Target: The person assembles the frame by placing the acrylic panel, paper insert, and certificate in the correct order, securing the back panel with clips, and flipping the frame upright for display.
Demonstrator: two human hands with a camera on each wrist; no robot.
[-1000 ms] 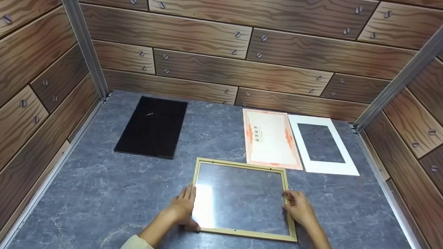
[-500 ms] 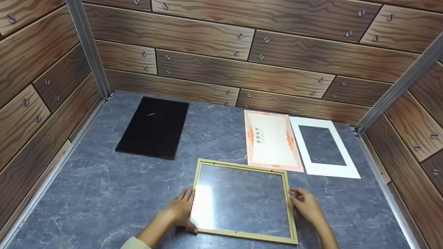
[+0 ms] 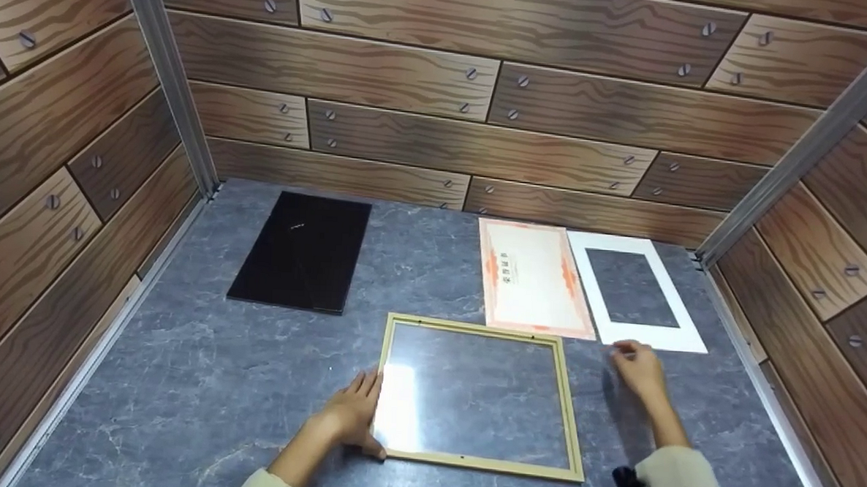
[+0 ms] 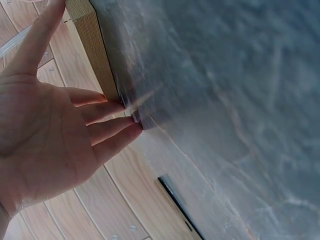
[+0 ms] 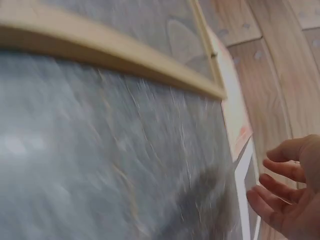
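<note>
A gold picture frame (image 3: pixel 573 425) with a clear pane lies flat on the marbled table, light glaring off its left part. Along its left side rests my left hand (image 3: pixel 351 412), fingers straight against the outer edge and thumb at the near corner. The left wrist view has this hand (image 4: pixel 55 125) with its fingertips at the wooden side. My right hand (image 3: pixel 640 368) hovers near the lower edge of a white mat board (image 3: pixel 652 336), fingers loosely bent with nothing between them. In the right wrist view the hand (image 5: pixel 287 192) overlaps the white mat.
A cream certificate (image 3: pixel 538 285) with a pink-orange border lies left of the mat, close behind the picture frame. At the back left is a black panel (image 3: pixel 300 252). Wood-patterned walls (image 3: pixel 404 74) enclose the marbled table (image 3: pixel 179 364) on the back and both sides.
My right hand has left the picture frame's right side and moved right and forward to the white mat's near edge. The left hand stays against the frame.
</note>
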